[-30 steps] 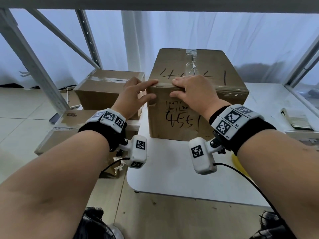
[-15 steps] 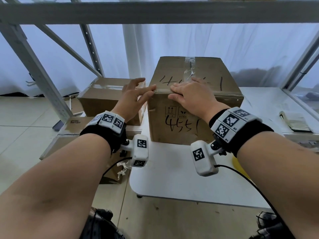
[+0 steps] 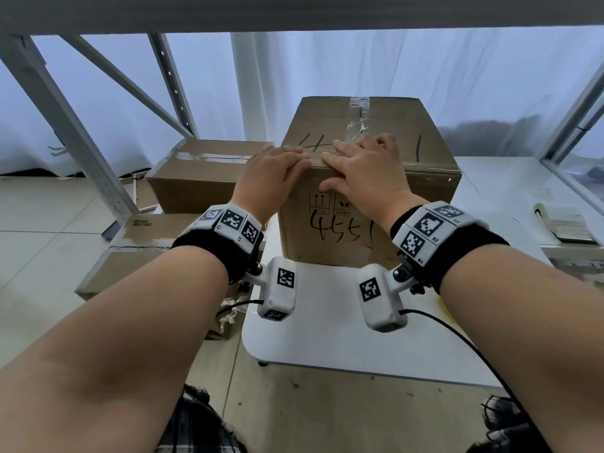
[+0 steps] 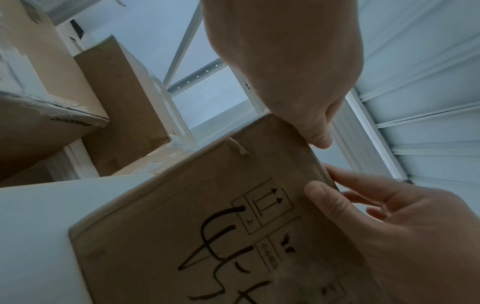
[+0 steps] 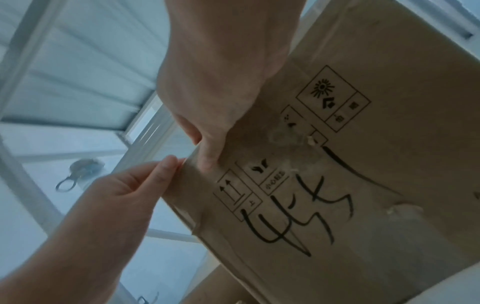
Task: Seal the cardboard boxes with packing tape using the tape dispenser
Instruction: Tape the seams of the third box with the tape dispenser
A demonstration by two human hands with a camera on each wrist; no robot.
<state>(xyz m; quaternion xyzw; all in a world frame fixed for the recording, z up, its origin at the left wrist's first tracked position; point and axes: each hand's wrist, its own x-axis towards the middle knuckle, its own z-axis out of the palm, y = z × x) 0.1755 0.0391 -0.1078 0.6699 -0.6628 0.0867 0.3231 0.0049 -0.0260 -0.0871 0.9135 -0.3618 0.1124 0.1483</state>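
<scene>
A tall cardboard box (image 3: 366, 243) marked "4551" stands on the white table (image 3: 327, 325). Clear tape (image 3: 359, 102) runs along its top seam. My left hand (image 3: 274, 171) rests on the near top left corner, fingers bunched over the edge. Beside it, my right hand (image 3: 362, 171) lies flat on the top with its thumb pressed on the front face. The left wrist view shows the right hand (image 4: 402, 226) astride the box (image 4: 207, 226) edge. In the right wrist view the left hand (image 5: 116, 205) touches the box (image 5: 363, 185) corner. No tape dispenser shows.
Two more taped boxes sit to the left: one (image 3: 209, 171) beside the tall box, a flat one (image 3: 147, 243) lower down. A grey rack upright (image 3: 65, 125) slants at the left. A booklet (image 3: 568, 223) lies on the table's right side. Curtains hang behind.
My left hand's fingers, earlier spread and straight along the edge, have drawn together at the corner close to the right hand. The right hand has shifted slightly further onto the top.
</scene>
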